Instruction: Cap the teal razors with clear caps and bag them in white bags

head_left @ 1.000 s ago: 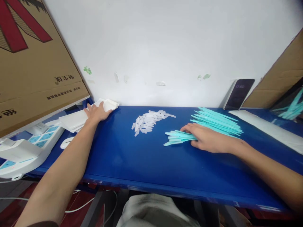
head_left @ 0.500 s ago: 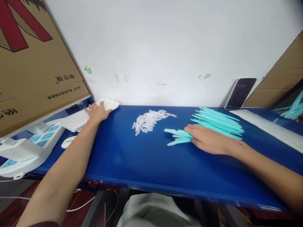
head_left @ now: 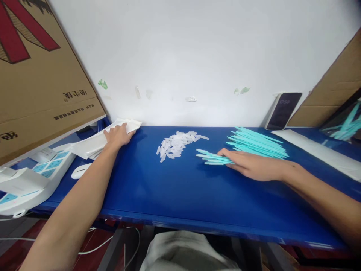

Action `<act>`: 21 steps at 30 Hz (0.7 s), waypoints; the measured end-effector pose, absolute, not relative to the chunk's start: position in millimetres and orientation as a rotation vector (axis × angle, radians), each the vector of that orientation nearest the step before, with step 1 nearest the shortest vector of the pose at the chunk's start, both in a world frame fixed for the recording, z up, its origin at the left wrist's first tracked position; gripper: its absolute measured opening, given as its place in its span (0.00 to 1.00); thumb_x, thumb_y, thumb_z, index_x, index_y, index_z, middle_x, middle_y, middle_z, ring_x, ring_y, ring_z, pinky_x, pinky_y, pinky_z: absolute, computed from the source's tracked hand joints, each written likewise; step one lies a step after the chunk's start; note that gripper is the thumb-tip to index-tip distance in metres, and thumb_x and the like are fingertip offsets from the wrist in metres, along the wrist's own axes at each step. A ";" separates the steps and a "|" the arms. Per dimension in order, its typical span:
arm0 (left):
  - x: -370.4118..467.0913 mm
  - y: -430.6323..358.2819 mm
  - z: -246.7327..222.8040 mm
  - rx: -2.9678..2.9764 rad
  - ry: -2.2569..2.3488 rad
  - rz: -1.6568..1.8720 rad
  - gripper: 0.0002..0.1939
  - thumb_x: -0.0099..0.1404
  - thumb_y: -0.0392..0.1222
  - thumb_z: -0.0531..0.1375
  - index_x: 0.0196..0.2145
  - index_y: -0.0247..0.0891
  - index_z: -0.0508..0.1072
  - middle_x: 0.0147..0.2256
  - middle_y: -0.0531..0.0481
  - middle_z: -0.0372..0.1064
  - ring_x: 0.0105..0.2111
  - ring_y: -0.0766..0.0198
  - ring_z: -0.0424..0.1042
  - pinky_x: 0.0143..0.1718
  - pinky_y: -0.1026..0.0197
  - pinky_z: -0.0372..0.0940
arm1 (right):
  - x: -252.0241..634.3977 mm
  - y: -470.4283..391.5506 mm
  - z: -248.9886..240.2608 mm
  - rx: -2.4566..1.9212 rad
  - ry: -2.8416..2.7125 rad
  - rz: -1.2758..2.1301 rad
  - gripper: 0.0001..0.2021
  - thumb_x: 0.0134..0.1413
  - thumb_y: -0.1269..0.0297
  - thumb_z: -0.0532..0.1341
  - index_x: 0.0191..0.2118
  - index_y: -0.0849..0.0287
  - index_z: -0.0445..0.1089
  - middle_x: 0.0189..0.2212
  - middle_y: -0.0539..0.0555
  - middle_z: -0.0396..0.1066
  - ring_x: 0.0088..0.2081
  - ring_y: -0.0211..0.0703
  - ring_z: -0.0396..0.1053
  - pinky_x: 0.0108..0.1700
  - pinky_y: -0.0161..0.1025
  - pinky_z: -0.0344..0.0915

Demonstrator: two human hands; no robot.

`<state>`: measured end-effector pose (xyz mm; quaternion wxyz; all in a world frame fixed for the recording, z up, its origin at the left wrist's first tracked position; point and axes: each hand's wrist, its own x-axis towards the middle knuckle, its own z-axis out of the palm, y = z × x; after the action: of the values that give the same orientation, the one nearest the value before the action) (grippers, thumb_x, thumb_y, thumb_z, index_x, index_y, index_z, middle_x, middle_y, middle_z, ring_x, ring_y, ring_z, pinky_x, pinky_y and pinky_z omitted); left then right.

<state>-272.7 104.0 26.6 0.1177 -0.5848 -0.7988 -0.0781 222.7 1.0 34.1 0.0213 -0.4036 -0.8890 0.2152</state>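
My right hand [head_left: 251,163] is closed around a small bunch of turquoise sticks [head_left: 210,157], whose ends stick out to the left past the fingertips. Behind that hand lies a larger pile of the same turquoise sticks [head_left: 255,141]. My left hand [head_left: 118,135] rests on a stack of white plastic bags [head_left: 91,144] at the back left, its fingers over the top; whether it grips any bag is hard to tell. Between the hands, a heap of small translucent white pieces [head_left: 176,143] lies on the blue table [head_left: 169,192].
A white power strip [head_left: 53,169] and a white mouse [head_left: 80,171] sit at the left, beside a big cardboard box [head_left: 42,82]. At the back right a phone [head_left: 283,111] leans upright near a long white strip [head_left: 318,150].
The bunch in my right hand has drawn closer together, and that hand has turned slightly and shifted a little to the right. My left hand's fingers have drawn in on the bags.
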 end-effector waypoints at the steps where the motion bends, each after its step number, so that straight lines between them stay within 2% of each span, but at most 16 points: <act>1: -269.9 102.8 27.6 -1.708 -2.318 -0.234 0.32 0.70 0.58 0.50 0.63 0.36 0.64 0.58 0.27 0.66 0.57 0.29 0.64 0.57 0.26 0.51 | 223.0 1.6 35.0 -1.219 -2.750 0.696 0.22 0.67 0.48 0.48 0.61 0.50 0.61 0.52 0.60 0.72 0.52 0.59 0.70 0.52 0.49 0.66; 4: -262.3 96.8 30.8 -1.670 -2.227 -0.370 0.26 0.73 0.50 0.45 0.59 0.36 0.70 0.57 0.31 0.68 0.57 0.32 0.65 0.59 0.24 0.43 | 219.1 3.0 34.4 -1.133 -2.715 0.699 0.21 0.68 0.48 0.48 0.59 0.51 0.60 0.49 0.59 0.72 0.47 0.55 0.71 0.48 0.47 0.67; 6: -258.2 91.6 34.0 -1.627 -2.132 -0.577 0.27 0.74 0.48 0.42 0.61 0.36 0.69 0.59 0.34 0.67 0.58 0.34 0.64 0.61 0.23 0.37 | 213.4 4.6 29.7 -1.125 -2.636 0.634 0.21 0.69 0.48 0.47 0.59 0.53 0.59 0.47 0.59 0.72 0.43 0.53 0.70 0.45 0.46 0.67; 8: -253.0 86.3 40.1 -1.602 -2.004 -0.807 0.30 0.75 0.51 0.40 0.65 0.36 0.64 0.65 0.39 0.60 0.62 0.36 0.59 0.62 0.25 0.34 | 207.1 7.1 23.1 -1.145 -2.510 0.557 0.21 0.70 0.49 0.46 0.60 0.54 0.56 0.44 0.59 0.71 0.39 0.51 0.69 0.43 0.47 0.66; 11: -237.9 75.5 60.3 -1.602 -1.835 -1.059 0.34 0.75 0.60 0.36 0.68 0.40 0.58 0.72 0.46 0.44 0.68 0.39 0.47 0.63 0.30 0.31 | 199.1 10.9 15.4 -1.156 -2.221 0.577 0.21 0.69 0.49 0.48 0.60 0.54 0.55 0.39 0.56 0.70 0.36 0.50 0.68 0.41 0.47 0.66; 13: -219.1 62.0 82.1 -1.660 -1.738 -1.137 0.34 0.76 0.61 0.36 0.69 0.41 0.56 0.73 0.47 0.40 0.70 0.45 0.44 0.64 0.36 0.37 | 195.2 12.3 13.9 -1.126 -1.964 0.729 0.20 0.66 0.46 0.52 0.55 0.54 0.59 0.34 0.54 0.70 0.33 0.49 0.69 0.37 0.46 0.67; 16: -175.8 24.4 116.5 -1.715 -1.472 -1.171 0.28 0.79 0.49 0.38 0.71 0.40 0.52 0.72 0.46 0.43 0.71 0.49 0.44 0.68 0.42 0.41 | 191.2 12.6 14.5 -1.058 -1.643 0.998 0.19 0.59 0.44 0.61 0.45 0.53 0.62 0.29 0.52 0.71 0.31 0.49 0.71 0.33 0.45 0.69; 17: -158.4 6.9 124.4 -1.742 -1.396 -1.162 0.27 0.79 0.44 0.38 0.71 0.40 0.52 0.71 0.47 0.45 0.71 0.49 0.45 0.69 0.42 0.41 | 190.2 12.6 14.5 -1.039 -1.570 1.068 0.19 0.56 0.44 0.63 0.42 0.53 0.62 0.28 0.52 0.72 0.31 0.49 0.71 0.33 0.45 0.69; 18: -140.5 -12.3 128.9 -1.794 -1.338 -1.129 0.26 0.79 0.41 0.40 0.71 0.41 0.52 0.70 0.49 0.50 0.69 0.48 0.50 0.69 0.42 0.44 | 189.4 12.6 14.2 -1.028 -1.508 1.127 0.20 0.54 0.45 0.66 0.41 0.53 0.62 0.28 0.52 0.73 0.31 0.48 0.72 0.33 0.45 0.70; 21: -91.5 -72.0 118.1 -2.206 -1.143 -0.837 0.30 0.76 0.35 0.38 0.72 0.49 0.50 0.67 0.51 0.57 0.66 0.44 0.57 0.65 0.36 0.52 | 187.8 14.1 12.6 -1.031 -1.411 1.227 0.19 0.50 0.48 0.68 0.38 0.53 0.63 0.26 0.50 0.73 0.29 0.47 0.72 0.31 0.44 0.69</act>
<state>-91.5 -72.0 118.1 0.2571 -0.8131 -0.4214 -0.3084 187.8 14.1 12.6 0.4823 -0.4229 -0.5790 0.5034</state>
